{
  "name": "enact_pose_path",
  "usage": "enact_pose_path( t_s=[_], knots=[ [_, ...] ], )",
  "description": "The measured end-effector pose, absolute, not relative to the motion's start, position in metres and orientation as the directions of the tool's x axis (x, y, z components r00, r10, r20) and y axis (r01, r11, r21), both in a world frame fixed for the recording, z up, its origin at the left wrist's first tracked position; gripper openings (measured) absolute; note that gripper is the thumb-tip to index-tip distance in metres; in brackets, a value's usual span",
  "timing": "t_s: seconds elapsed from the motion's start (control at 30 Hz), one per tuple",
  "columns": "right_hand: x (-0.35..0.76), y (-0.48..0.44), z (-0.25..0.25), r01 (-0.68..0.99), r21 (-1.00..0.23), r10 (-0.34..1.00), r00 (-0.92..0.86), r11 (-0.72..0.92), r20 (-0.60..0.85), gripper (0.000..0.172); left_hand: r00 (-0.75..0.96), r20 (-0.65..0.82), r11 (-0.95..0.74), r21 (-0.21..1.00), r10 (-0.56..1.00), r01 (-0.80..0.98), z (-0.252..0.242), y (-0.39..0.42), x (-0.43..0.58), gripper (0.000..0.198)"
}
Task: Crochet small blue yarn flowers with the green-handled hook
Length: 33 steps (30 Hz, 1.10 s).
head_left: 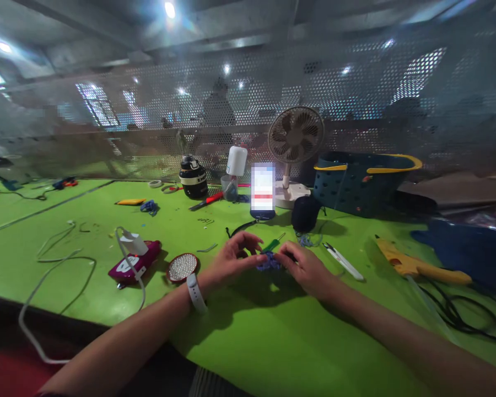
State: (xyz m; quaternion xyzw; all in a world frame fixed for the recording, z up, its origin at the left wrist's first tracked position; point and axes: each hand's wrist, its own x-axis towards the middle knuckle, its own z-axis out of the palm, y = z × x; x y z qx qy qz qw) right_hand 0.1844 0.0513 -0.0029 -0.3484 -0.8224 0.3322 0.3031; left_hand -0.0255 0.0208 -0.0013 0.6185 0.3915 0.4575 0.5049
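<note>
While both hands meet over the middle of the green table (248, 342), a small blue crochet piece (268, 263) sits pinched between them, just above the tabletop. The left hand (233, 256), with a white watch (195, 292) on its wrist, has thumb and fingertips closed together on the piece's left edge. The right hand (306, 267) curls in from the other side, its fingers clamped on the right edge. A green-handled hook (273, 244) pokes up from the gap between the hands; which hand grips it cannot be told. Just behind stand a dark yarn ball (306, 214) and an upright phone (263, 190), with a small fan (295, 135) and a blue basket (364, 184) further back. White snips (344, 260) lie near the right hand, and a yellow glue gun (413, 264) lies beyond them. Left of the watch lie a round studded disc (182, 267) and a magenta power bank (136, 263).
</note>
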Motion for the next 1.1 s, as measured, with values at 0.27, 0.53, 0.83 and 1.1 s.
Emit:
enact_pose_path(
  t_s=[0.27,0.53,0.83,1.1],
  knots=[
    [0.183,0.051,-0.002,0.349,-0.748,0.793,-0.481,0.565,0.375,0.039,0.398,-0.049,0.075,0.996,0.916,-0.051,-0.001,0.02,-0.018,0.045],
    [0.191,0.05,0.018,0.235,-0.967,0.737,-0.671,0.103,-0.085,0.054,0.214,0.189,-0.189,0.982,0.958,-0.02,-0.003,0.023,-0.024,0.031],
    [0.218,0.076,0.04,0.409,-0.876,0.805,-0.592,0.256,-0.041,0.028,0.079,0.194,-0.193,0.981,0.978,-0.024,-0.002,0.027,-0.033,0.023],
    [0.225,0.085,0.039,-0.123,-0.991,0.906,-0.412,0.051,0.098,0.023,0.149,0.358,-0.353,0.934,0.922,-0.059,0.003,0.021,-0.031,0.012]
  ],
)
